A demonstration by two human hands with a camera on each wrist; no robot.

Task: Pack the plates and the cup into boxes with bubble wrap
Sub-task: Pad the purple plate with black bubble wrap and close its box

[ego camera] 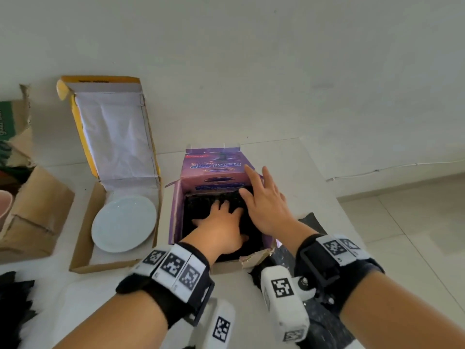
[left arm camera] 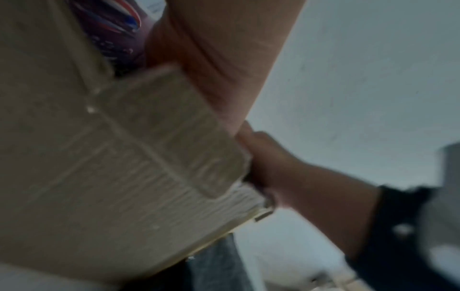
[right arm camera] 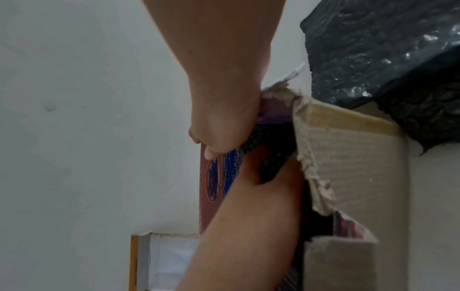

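Observation:
A purple printed box (ego camera: 176, 212) stands open mid-table, lined with black bubble wrap (ego camera: 201, 205). My left hand (ego camera: 219, 222) is inside it, fingers spread, pressing flat on the wrap. My right hand (ego camera: 264, 200) lies over the box's far right corner with straight fingers, touching the back wall. In the right wrist view the right hand (right arm camera: 219, 128) rests on the box's edge above the wrap (right arm camera: 271, 157). A white plate (ego camera: 123, 222) lies in a flat cardboard box (ego camera: 83, 245) to the left. A pink cup (ego camera: 3, 205) shows at the far left edge.
A brown cardboard box (ego camera: 35, 217) sits at the left beside the cup. Loose black bubble wrap (ego camera: 312, 220) lies right of the purple box under my right arm, and more black wrap (ego camera: 12, 303) at the bottom left. The table's right edge drops to a tiled floor.

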